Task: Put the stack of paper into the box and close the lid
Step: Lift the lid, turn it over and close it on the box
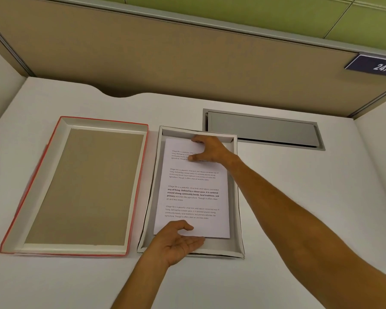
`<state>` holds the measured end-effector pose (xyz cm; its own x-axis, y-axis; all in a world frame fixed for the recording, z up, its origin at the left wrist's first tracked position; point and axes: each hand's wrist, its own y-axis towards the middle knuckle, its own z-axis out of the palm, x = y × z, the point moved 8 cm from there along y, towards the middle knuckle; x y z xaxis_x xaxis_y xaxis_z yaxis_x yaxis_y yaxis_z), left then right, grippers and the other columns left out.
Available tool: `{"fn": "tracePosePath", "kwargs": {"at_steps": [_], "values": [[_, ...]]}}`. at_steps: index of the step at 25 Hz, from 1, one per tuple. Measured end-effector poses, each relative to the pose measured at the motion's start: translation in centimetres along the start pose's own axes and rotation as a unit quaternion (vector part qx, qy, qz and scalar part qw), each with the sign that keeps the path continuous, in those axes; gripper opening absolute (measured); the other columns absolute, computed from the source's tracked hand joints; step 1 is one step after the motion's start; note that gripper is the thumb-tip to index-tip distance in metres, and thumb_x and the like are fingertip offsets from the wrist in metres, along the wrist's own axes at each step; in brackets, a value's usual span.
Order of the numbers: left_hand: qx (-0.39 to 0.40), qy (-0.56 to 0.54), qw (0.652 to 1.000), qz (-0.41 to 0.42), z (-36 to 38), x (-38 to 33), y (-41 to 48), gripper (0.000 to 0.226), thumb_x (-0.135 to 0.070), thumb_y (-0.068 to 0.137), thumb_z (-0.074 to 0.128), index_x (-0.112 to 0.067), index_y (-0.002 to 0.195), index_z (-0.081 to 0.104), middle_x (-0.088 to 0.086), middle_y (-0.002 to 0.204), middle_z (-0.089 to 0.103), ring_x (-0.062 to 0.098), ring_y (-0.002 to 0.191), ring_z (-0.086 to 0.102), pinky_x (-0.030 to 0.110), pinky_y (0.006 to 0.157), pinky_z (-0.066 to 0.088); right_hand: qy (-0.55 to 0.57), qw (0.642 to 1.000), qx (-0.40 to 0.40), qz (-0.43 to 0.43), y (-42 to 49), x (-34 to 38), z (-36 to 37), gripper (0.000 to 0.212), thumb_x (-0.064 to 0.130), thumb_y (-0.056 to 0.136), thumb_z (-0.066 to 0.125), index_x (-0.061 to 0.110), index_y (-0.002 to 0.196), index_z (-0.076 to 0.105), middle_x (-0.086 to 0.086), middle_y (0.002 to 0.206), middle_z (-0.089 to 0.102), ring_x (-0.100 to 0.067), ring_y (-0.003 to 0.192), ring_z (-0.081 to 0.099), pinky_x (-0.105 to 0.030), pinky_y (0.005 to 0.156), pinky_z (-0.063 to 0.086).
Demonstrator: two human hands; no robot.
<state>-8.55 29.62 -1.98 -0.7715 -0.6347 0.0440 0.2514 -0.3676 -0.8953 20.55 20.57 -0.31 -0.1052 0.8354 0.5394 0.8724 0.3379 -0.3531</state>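
Note:
A shallow white box [238, 233] lies open on the desk in front of me. Inside it rests the stack of paper [194, 184], white sheets with printed paragraphs, long side running away from me. My right hand [207, 149] grips the stack's far edge, thumb on top and fingers curled over the end. My left hand [179, 238] holds the near edge, thumb on the top sheet and fingers under it. The lid [85, 186], red-edged with a brown inside, lies upside down on the desk just left of the box.
A grey cable flap [263, 130] is set into the white desk [299, 186] behind the box on the right. A tan partition [165, 54] stands along the desk's back edge, with a sign reading 247 [376, 65] at upper right.

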Motion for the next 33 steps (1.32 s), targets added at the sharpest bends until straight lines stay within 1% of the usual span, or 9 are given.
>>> {"fn": "tracePosePath", "kwargs": {"at_steps": [6,9,12,14,18,22,24,26,33], "values": [[0.039,0.082,0.996,0.024,0.6,-1.3,-3.0,0.048,-0.001,0.075,0.073,0.004,0.119,0.053,0.039,0.119,0.060,0.049,0.112,0.062,0.053,0.099,0.050,-0.025,0.999,0.022,-0.021,-0.7,1.6,-1.3,0.082,0.059,0.075,0.072,0.021,0.142,0.044,-0.002,0.143,0.053,-0.026,0.129,0.052,-0.041,0.106,0.043],[0.036,0.205,0.954,0.217,0.3,-8.5,-7.2,0.066,-0.026,0.061,0.089,0.003,0.114,0.062,0.024,0.113,0.071,0.033,0.105,0.071,0.042,0.087,0.059,0.047,0.998,-0.039,-0.034,-1.9,4.3,-3.1,0.080,0.059,0.077,0.071,0.023,0.143,0.043,-0.001,0.143,0.054,-0.023,0.129,0.053,-0.038,0.103,0.044],[-0.162,0.355,0.779,0.491,-2.1,-18.4,-13.4,0.069,-0.051,0.071,0.077,-0.020,0.129,0.055,0.003,0.127,0.065,0.020,0.113,0.065,0.038,0.098,0.051,0.186,0.976,-0.104,-0.043,-4.0,8.0,-2.8,0.078,0.053,0.076,0.075,0.018,0.139,0.047,-0.002,0.138,0.058,-0.017,0.123,0.056,-0.030,0.100,0.045],[-0.303,0.389,0.654,0.574,-4.8,-23.2,-16.2,0.067,-0.048,0.082,0.069,-0.019,0.138,0.045,0.008,0.137,0.057,0.027,0.122,0.058,0.041,0.100,0.047,0.281,0.950,-0.133,-0.019,-5.3,9.9,-0.7,0.076,0.046,0.076,0.079,0.014,0.137,0.049,-0.004,0.135,0.059,-0.016,0.119,0.058,-0.025,0.098,0.046],[-0.414,0.420,0.549,0.592,-10.8,-29.1,-16.8,0.072,-0.036,0.084,0.071,-0.006,0.142,0.039,0.023,0.141,0.052,0.044,0.126,0.051,0.056,0.105,0.044,0.387,0.908,-0.138,0.080,-7.0,12.4,5.3,0.071,0.039,0.074,0.082,0.010,0.132,0.053,-0.007,0.128,0.063,-0.015,0.106,0.062,-0.020,0.086,0.049],[-0.456,0.477,0.518,0.544,-15.4,-31.5,-16.2,0.075,-0.031,0.083,0.074,-0.001,0.141,0.038,0.028,0.138,0.052,0.051,0.121,0.053,0.063,0.099,0.045,0.360,0.910,-0.134,0.155,-8.0,13.8,9.9,0.060,0.034,0.075,0.083,0.002,0.122,0.061,-0.012,0.118,0.068,-0.023,0.106,0.067,-0.019,0.084,0.049],[-0.467,0.492,0.515,0.524,-17.0,-31.7,-15.8,0.070,-0.025,0.083,0.074,0.002,0.139,0.041,0.030,0.134,0.055,0.054,0.116,0.056,0.065,0.096,0.046,0.322,0.920,-0.143,0.172,-8.1,14.2,11.2,0.034,0.029,0.076,0.083,0.001,0.088,0.067,-0.012,0.084,0.070,-0.025,0.081,0.068,-0.019,0.067,0.053],[-0.479,0.496,0.511,0.513,-18.3,-31.6,-15.4,0.062,-0.017,0.083,0.074,0.005,0.134,0.046,0.032,0.128,0.059,0.055,0.111,0.058,0.065,0.093,0.047,0.289,0.931,-0.137,0.174,-8.2,14.7,12.2,0.045,0.024,0.075,0.083,0.013,0.057,0.043,0.000,0.055,0.042,-0.014,0.051,0.044,-0.015,0.043,0.033],[-0.485,0.514,0.524,0.476,-20.5,-32.5,-15.5,0.024,0.003,0.083,0.066,0.012,0.105,0.063,0.035,0.105,0.066,0.055,0.092,0.063,0.061,0.084,0.053,0.168,0.972,-0.073,0.148,-8.2,15.2,14.6,0.041,-0.006,0.075,0.066,0.009,0.049,0.038,-0.001,0.051,0.041,-0.009,0.046,0.036,-0.015,0.037,0.029]]}}
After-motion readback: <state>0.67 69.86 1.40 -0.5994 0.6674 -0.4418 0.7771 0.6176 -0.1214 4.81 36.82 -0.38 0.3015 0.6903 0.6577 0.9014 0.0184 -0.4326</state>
